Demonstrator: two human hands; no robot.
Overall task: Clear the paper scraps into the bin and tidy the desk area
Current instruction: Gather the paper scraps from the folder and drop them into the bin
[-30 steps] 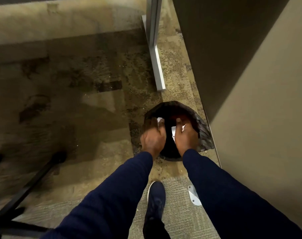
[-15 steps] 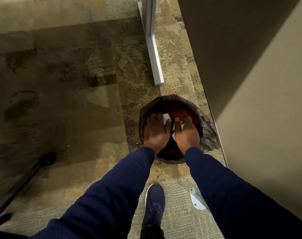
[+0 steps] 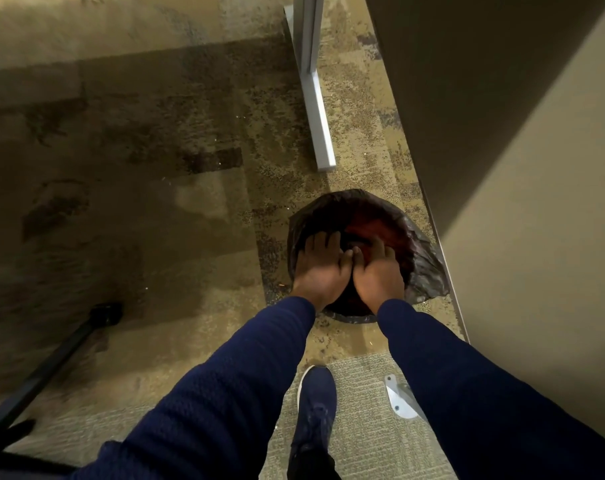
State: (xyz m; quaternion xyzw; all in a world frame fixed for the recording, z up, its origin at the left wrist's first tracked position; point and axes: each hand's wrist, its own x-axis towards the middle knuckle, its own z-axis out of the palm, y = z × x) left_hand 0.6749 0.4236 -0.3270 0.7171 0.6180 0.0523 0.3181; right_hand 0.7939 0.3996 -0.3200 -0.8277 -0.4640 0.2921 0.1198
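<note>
A small round bin [image 3: 424, 271] with a crumpled black liner stands on the carpet beside the partition; its inside looks dark red. Both of my hands hover over its mouth, palms down, side by side, thumbs nearly touching. My left hand [image 3: 323, 268] covers the bin's left rim with its fingers stretched out. My right hand [image 3: 379, 273] reaches over the middle, fingers extended into the opening. No white paper scraps show in or between my hands. The bottom of the bin is hidden by my hands.
A white desk leg and foot [image 3: 315, 109] stands on the carpet beyond the bin. A tall partition panel [image 3: 502, 150] runs along the right. A black chair leg [image 3: 52, 355] lies at lower left. My dark shoe [image 3: 315, 403] and a white floor bracket [image 3: 399, 400] are near me.
White paper scraps showed between my hands earlier and are out of sight now. My hands have flattened, come together and sunk lower over the bin. The view has moved closer.
</note>
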